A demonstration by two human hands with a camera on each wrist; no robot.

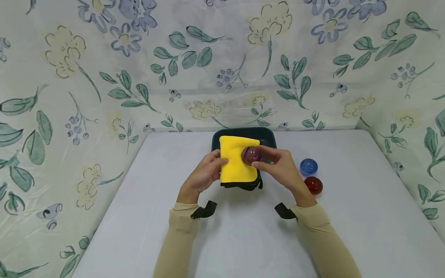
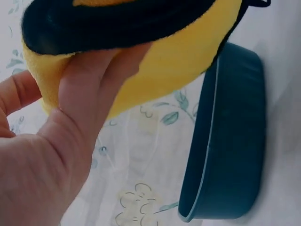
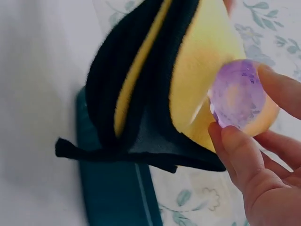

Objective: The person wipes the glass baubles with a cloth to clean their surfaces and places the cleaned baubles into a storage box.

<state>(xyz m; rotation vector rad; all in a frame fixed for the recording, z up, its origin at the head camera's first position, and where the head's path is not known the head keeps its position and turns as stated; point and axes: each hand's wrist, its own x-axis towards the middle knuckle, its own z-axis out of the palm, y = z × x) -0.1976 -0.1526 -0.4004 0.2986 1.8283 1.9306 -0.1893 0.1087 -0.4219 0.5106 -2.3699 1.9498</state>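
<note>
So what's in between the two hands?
The folded yellow cloth sits between them in the head view. The left hand holds its left edge, and the right hand presses a purple ball on it.

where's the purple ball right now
In the head view the purple ball is near table centre, pinched in the right hand against the folded yellow cloth held by the left hand, above the dark tray.

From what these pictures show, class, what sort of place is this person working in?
Probably a staged indoor tabletop set rather than a lived-in room: a plain white table, a floral cloth backdrop draped behind and beside it, and only a few props, a dark tray, a yellow cloth and coloured balls.
</note>
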